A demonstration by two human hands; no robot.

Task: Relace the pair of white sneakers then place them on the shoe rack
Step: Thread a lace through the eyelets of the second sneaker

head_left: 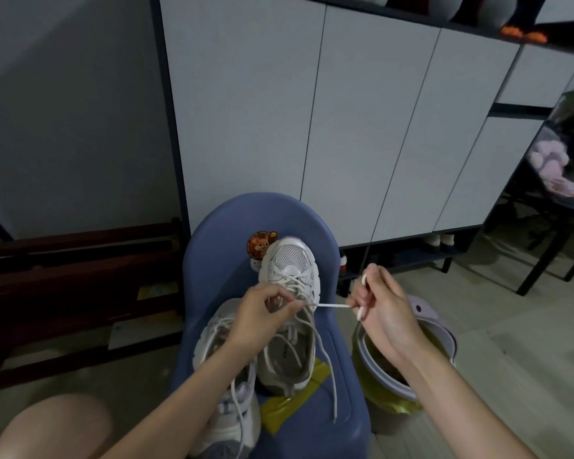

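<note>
Stretching sideways from the right hand, the lace is pinched there and runs to the left hand, closed on the sneaker eyelets.

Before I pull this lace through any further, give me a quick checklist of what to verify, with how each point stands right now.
1. Right hand has a firm grip on the lace: ok, pinched between fingers.
2. Lace runs taut and straight between the hands: ok.
3. Left hand steadies the far sneaker at its eyelets: ok.
4. Sneaker sits stably on the blue chair: ok, toe pointing away.
5. Loose lace end free of snags: ok, it trails over the seat.
6. Lace passed through the correct eyelet: cannot tell, the left hand covers it.
</note>
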